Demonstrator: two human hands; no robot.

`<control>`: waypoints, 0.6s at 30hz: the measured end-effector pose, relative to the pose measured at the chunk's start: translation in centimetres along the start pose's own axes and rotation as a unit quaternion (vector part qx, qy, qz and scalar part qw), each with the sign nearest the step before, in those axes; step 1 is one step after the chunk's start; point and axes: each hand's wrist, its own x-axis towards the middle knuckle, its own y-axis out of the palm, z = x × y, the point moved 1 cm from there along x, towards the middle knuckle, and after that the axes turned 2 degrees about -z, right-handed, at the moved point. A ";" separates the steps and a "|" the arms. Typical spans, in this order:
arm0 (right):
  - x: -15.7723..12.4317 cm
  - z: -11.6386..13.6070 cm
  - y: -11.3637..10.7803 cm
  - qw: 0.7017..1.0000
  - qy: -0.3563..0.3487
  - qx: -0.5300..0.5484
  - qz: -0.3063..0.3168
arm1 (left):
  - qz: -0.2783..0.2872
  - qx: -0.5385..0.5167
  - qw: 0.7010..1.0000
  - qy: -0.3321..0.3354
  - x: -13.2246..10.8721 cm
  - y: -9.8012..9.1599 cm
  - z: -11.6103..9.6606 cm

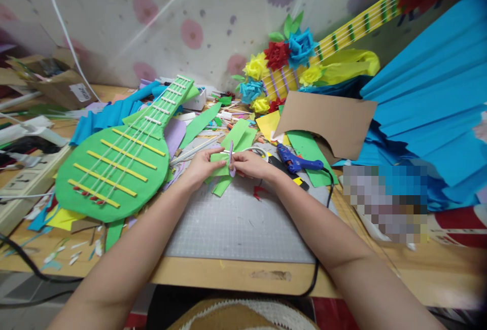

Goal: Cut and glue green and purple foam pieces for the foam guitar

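Note:
My left hand pinches a piece of green paper over the grey cutting mat. My right hand grips a thin purple tool, perhaps a pen or a small knife, held upright against the same green piece. Both hands meet at the far edge of the mat. A green cardboard guitar with yellow bars and white strings lies just left of my left hand.
A blue glue gun lies right of my right hand with its black cord running off the table's front edge. Brown cardboard, blue pleated paper, a yellow flower-covered guitar and paper scraps crowd the back. A power strip sits at left.

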 end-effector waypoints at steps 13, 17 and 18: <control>0.1 -0.5 -0.2 0.996 0.007 0.070 0.048 | 0.059 -0.079 0.993 -0.067 0.2 -0.2 0.1; 0.1 -0.4 -0.3 0.994 0.007 0.096 0.051 | 0.071 -0.098 0.990 -0.074 0.2 -0.2 0.1; 0.1 -0.4 -0.3 0.993 0.007 0.102 0.052 | 0.071 -0.098 0.990 -0.074 0.2 -0.2 0.2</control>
